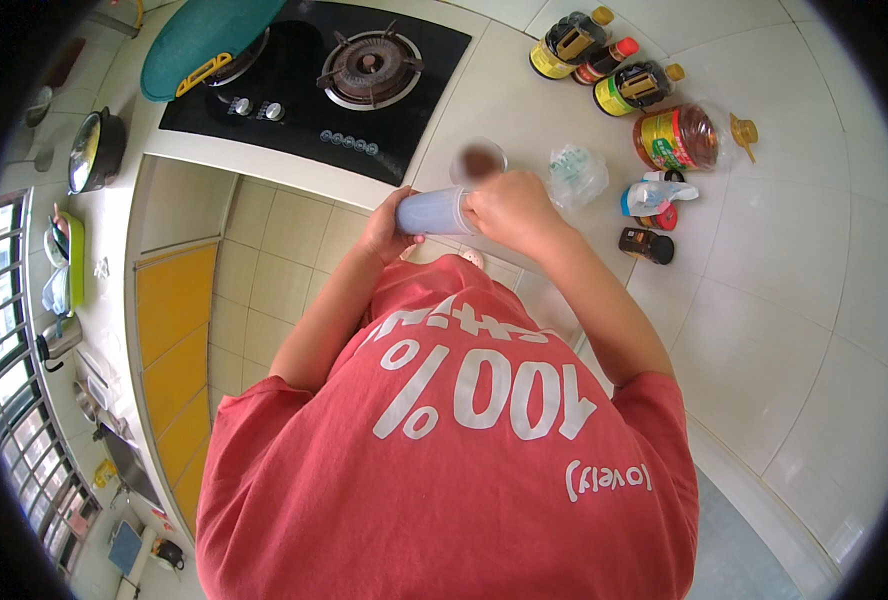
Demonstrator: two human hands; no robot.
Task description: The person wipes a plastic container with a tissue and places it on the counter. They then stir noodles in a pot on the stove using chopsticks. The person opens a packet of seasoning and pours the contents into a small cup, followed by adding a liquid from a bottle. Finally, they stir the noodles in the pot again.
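Tilted on its side, a translucent bluish plastic container (430, 212) lies between my hands in front of my chest. My left hand (386, 229) grips its closed end, with the thumb on top and fingers beneath. My right hand (510, 210) is closed at the other end, by the rim; whether it pinches the rim or something inside is hidden. Just beyond, on the counter, stands a round clear container (478, 162) with brown contents, blurred in the picture. A crumpled clear plastic bag (577, 176) with green print lies right of my right hand.
A black gas hob (294, 120) is at the upper left, partly covered by a teal board (189, 45). Sauce bottles (570, 43), a large oil bottle (676, 137) and small jars (646, 245) stand along the tiled wall. A lidded pot (97, 150) sits at the far left.
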